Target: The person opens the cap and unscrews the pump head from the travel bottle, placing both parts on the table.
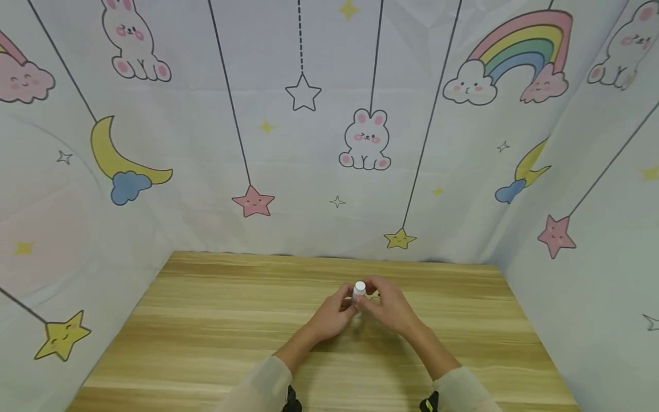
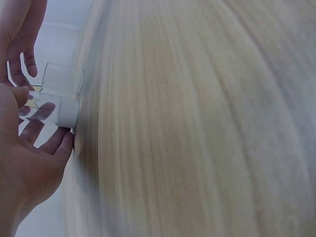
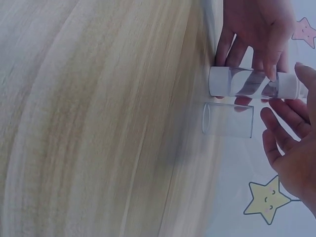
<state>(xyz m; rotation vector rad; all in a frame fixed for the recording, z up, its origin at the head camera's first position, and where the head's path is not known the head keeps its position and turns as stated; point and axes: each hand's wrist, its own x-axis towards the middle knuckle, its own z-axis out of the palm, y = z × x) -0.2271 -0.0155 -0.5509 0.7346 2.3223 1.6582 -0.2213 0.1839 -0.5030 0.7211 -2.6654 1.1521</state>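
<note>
Wooden worktop (image 1: pixel 231 292) carries a clear cover (image 3: pixel 229 121), seemingly removed, at three o'clock from the bottle (image 3: pixel 251 83), which the left hand (image 1: pixel 329 318) grips while the right hand (image 1: pixel 393 310) pinches near its still-fitted white top (image 1: pixel 360 286).

From above, the head view faces forward-down; low, sideways wrist views share nearby hands (image 1: pixel 330 318) (image 1: pixel 392 309).

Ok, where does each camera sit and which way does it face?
Head: on the head, facing forward and down at the table and bottle; left hand, right hand and forearms show.
Left wrist: on that wrist, facing the bottle across the tabletop; both hands show.
Right wrist: likewise, from the opposite side; both hands show.
Shared: both wrist views show the bottle and clear cylinder.
</note>
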